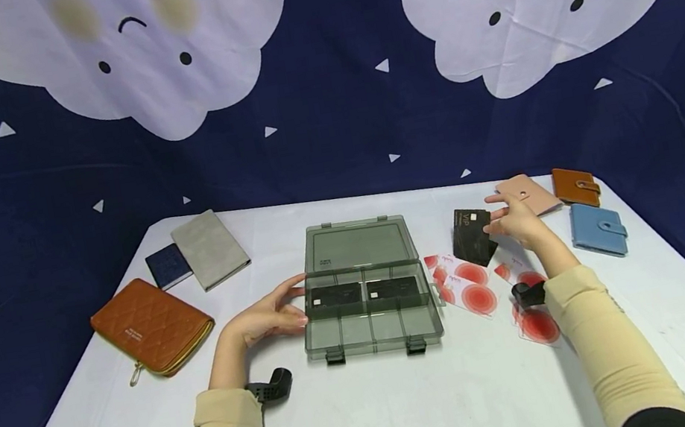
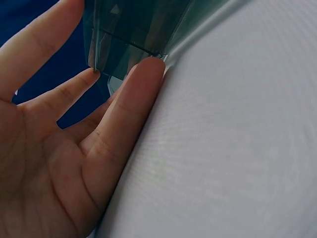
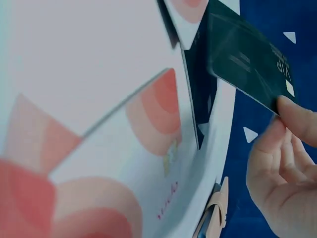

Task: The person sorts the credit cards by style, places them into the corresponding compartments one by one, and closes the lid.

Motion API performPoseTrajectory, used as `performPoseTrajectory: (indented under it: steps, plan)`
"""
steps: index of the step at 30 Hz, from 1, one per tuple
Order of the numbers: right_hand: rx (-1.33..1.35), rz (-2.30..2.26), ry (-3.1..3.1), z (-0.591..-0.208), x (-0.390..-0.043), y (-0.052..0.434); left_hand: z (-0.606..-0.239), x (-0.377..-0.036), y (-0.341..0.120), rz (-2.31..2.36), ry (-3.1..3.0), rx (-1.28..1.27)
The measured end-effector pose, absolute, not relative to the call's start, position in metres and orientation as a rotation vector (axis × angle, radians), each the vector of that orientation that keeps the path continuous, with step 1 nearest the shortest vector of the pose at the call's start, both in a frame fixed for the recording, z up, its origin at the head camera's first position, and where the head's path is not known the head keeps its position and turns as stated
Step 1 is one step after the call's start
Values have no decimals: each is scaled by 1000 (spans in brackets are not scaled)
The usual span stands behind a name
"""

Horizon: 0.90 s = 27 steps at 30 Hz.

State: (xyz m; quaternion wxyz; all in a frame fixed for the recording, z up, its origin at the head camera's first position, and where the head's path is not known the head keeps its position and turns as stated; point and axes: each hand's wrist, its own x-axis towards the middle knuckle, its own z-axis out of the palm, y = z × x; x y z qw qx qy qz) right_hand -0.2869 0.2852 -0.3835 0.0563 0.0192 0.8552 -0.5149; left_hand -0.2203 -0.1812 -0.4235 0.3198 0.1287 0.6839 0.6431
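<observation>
Our right hand (image 1: 516, 221) pinches the black card (image 1: 472, 236) by its edge above the table's (image 1: 377, 419) right side; we judge it light, stiff, slippery. Left hand (image 1: 268, 319), fingers straight, steadies the box (image 1: 372, 329).

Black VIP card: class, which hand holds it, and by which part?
The right hand pinches the black VIP card by its edge. The left hand only touches the clear organizer box.

head: high, facing table (image 1: 377, 419) | wrists: close, table-level, sharing it
</observation>
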Motion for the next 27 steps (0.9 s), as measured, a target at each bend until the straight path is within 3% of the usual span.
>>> performPoseTrajectory:
  steps: [19, 27]
  plan:
    - [139, -1607, 2881, -385, -283, 273, -424, -221, -181, 1682, 1804, 339]
    - [-41, -1688, 2573, -377, -279, 268, -424, -221, -182, 1676, 1808, 339]
